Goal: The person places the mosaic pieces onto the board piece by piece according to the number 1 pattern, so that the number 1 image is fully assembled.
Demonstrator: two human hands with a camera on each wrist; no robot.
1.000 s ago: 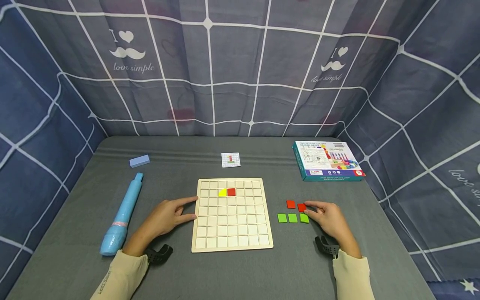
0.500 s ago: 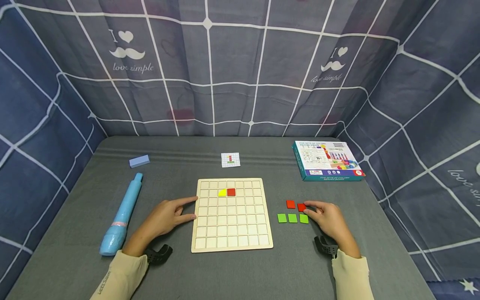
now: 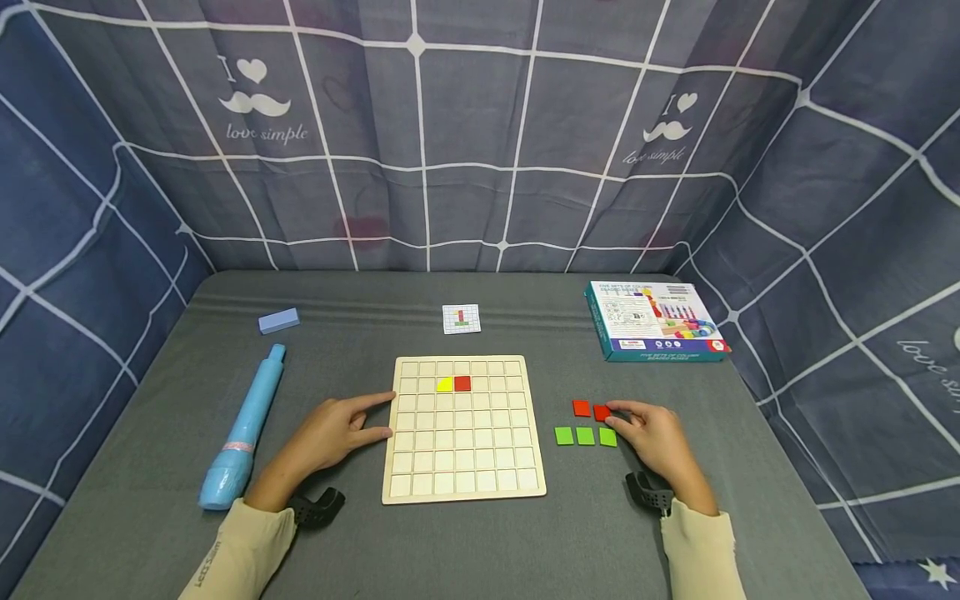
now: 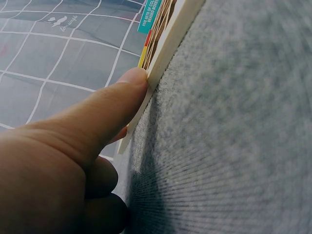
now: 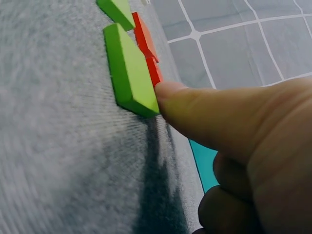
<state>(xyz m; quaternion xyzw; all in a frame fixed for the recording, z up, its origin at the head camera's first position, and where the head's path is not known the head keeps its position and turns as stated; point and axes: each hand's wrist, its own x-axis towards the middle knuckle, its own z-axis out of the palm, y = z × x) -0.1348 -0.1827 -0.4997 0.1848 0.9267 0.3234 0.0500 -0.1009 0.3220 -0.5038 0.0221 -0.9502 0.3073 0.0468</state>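
Note:
In the head view a wooden grid board (image 3: 465, 450) lies mid-table, with a yellow tile (image 3: 445, 384) and a red tile (image 3: 462, 383) side by side in an upper row. My left hand (image 3: 330, 435) touches the board's left edge with its outstretched index finger and thumb; the left wrist view shows the thumb against the board's side (image 4: 163, 53). Right of the board, my right hand (image 3: 660, 437) pinches a loose red square tile (image 3: 602, 413) at its right side. Another red tile (image 3: 581, 408) lies left of it. Green tiles (image 3: 585, 436) form a row just below.
A small pattern card (image 3: 461, 319) lies behind the board. The game box (image 3: 660, 323) is at the back right. On the left are a light-blue folded umbrella-like object (image 3: 243, 429) and a blue block (image 3: 278, 322). Curtains (image 3: 472, 150) surround the table.
The right hand and the red tile at its fingertips have shifted very slightly to the left and away from the green tiles. The left hand and board stay in place.

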